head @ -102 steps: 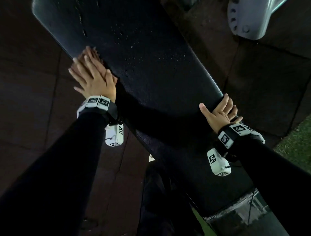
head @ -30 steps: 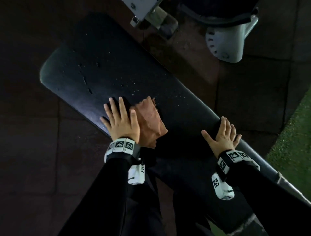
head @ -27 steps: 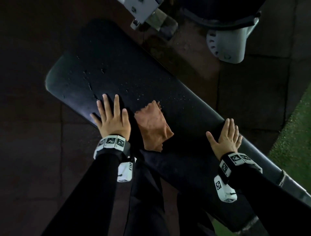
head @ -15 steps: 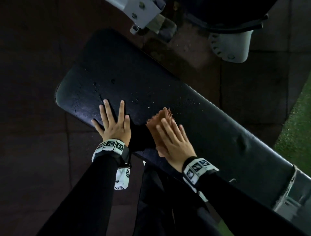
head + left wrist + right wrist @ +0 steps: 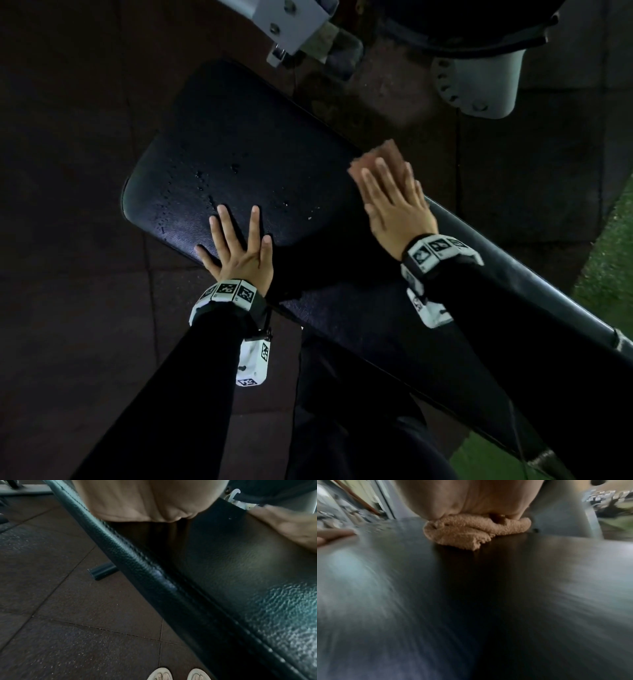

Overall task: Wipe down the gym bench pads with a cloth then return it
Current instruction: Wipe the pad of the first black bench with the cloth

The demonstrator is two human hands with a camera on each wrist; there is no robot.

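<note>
Cloth: a tan-brown terry cloth [image 5: 376, 155], bunched into soft folds, is lying on the far side edge of the pad, pinned beneath the right hand; its pile is showing clearly in the right wrist view [image 5: 471, 532].
Pad: the long black textured vinyl bench pad [image 5: 246, 164] is running diagonally through the head view, with droplets and small specks sitting near its rounded end; a stitched seam is following its side edge [image 5: 149, 574].
Right hand: the right hand [image 5: 394, 202] is pressing flat on the cloth, fingers straight and close together.
Left hand: the left hand [image 5: 239, 250] is resting palm-down on the near edge of the pad, fingers spread, holding nothing.
Writing: no brand or readable text is showing; the white wristbands [image 5: 227, 293] are carrying only black-and-white square marker patterns.
Surroundings: grey metal frame parts [image 5: 479, 82] are standing beyond the pad; dark rubber floor tiles [image 5: 68, 628] are lying beneath; a green turf strip [image 5: 609, 274] is bordering the right side; pale sandals [image 5: 178, 674] are showing at the floor.
</note>
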